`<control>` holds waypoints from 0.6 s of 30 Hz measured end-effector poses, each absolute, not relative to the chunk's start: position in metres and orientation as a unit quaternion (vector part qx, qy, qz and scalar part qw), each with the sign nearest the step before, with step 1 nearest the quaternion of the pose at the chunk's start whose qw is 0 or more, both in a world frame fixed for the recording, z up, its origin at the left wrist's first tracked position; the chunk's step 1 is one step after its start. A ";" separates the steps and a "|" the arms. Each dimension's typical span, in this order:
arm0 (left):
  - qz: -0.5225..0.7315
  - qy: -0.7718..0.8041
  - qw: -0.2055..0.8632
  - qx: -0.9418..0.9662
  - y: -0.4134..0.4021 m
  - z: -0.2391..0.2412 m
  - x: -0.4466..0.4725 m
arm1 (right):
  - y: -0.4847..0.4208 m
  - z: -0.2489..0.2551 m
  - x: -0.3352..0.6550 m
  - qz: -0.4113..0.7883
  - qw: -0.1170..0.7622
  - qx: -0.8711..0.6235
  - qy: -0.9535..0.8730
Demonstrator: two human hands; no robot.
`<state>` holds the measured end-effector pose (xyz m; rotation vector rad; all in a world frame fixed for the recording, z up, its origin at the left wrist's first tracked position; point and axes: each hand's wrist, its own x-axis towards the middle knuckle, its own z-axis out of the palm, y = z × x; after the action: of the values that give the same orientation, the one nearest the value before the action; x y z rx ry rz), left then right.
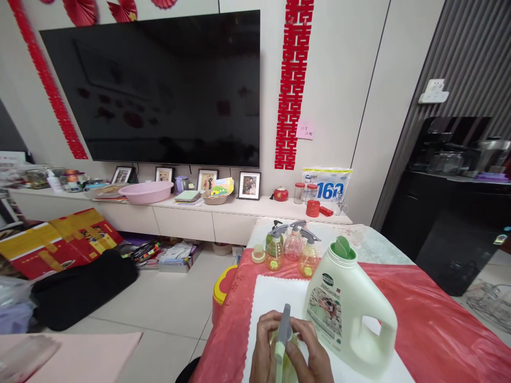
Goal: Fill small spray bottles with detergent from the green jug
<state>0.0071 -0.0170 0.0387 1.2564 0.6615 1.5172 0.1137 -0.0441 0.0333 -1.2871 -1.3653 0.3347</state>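
Note:
Both my hands hold a small yellowish spray bottle with a grey trigger head [283, 331] at the bottom of the view, over a white cloth [275, 294]. My left hand [264, 347] wraps the bottle's left side. My right hand [314, 349] grips near the trigger head from the right. A large pale green detergent jug with a green cap [348, 304] stands just right of my hands. Three small spray bottles [293, 247] and a loose round cap [258, 254] stand farther back on the table.
The table carries a red cover [439, 319]. Beyond it is a low white cabinet [183, 215] with a pink basin [146, 191], photo frames and jars under a wall TV [159, 88]. A black bag [82, 290] and boxes lie on the floor at left.

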 end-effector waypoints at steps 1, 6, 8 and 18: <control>0.630 0.276 0.510 0.517 -0.016 0.039 0.007 | -0.044 0.034 0.113 0.143 0.579 -0.550 -0.584; 0.634 0.277 0.532 0.488 -0.017 0.042 0.007 | -0.042 0.033 0.113 0.148 0.579 -0.544 -0.588; 0.629 0.275 0.534 0.493 -0.020 0.046 0.006 | -0.041 0.032 0.115 0.152 0.580 -0.544 -0.587; 0.613 0.304 0.508 0.523 -0.026 0.054 0.003 | -0.042 0.028 0.114 0.185 0.580 -0.548 -0.574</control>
<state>0.0029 -0.0262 0.0544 1.2599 0.7325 1.4775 0.1141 -0.0415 0.0282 -1.2819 -1.3408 0.4329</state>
